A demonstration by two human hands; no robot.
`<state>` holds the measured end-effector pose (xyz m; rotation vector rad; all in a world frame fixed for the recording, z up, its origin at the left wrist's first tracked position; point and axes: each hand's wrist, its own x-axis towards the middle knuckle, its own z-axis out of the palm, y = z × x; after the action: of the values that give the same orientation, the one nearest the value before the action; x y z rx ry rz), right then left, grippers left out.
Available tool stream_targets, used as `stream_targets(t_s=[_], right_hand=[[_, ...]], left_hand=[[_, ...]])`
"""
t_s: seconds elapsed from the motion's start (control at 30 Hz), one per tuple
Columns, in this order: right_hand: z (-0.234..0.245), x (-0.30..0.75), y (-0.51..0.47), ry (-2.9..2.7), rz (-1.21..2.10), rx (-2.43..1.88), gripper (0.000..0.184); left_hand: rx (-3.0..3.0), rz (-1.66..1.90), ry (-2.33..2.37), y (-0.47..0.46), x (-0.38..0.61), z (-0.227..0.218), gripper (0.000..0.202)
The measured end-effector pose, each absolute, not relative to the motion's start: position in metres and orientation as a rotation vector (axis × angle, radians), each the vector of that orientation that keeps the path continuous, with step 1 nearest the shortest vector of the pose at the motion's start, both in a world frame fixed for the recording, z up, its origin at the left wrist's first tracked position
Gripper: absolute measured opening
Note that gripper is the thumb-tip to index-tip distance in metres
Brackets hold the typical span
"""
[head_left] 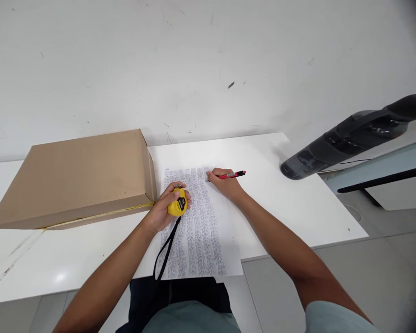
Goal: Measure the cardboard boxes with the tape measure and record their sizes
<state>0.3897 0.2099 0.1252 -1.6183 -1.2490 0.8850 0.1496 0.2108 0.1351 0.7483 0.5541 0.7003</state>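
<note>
Left hand (162,211): mine, wrapped around the yellow tape measure, thumb on its case.
Tape measure (176,203): in my left hand, above the left part of the written sheet.
Strap (175,227): black, looped, hanging from the tape measure toward the near edge of the sheet.
Right hand (225,183): mine, grasping a pen near the sheet's upper right; whether the tip touches the paper I cannot tell.
Pen (231,175): red and black, its rear end pointing to my right.
Sheet (201,226): white, covered in columns of small dark marks, lying before me.
Worktop (277,217): white, bearing the sheet, set against a pale wall (194,69).
Carton (86,171): brown, to my left, just beside the sheet.
Dark appliance (346,136): cylindrical, to my right, well apart from the pen.
</note>
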Motion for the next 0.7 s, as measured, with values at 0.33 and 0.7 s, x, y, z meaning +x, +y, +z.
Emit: stream_targets(t_s=[0.33, 0.7], right_hand=[[0.1257, 0.3901, 0.2098, -1.25, 0.885, -1.634, 0.046], [0.1219, 0.3894, 0.2094, -1.237, 0.834, -1.64, 0.046]], left_hand=[[0.702, 0.702, 0.582, 0.2099, 0.15, 0.1358, 0.038], [0.752, 0.684, 0.582, 0.2086, 0.1479, 0.1367, 0.04]])
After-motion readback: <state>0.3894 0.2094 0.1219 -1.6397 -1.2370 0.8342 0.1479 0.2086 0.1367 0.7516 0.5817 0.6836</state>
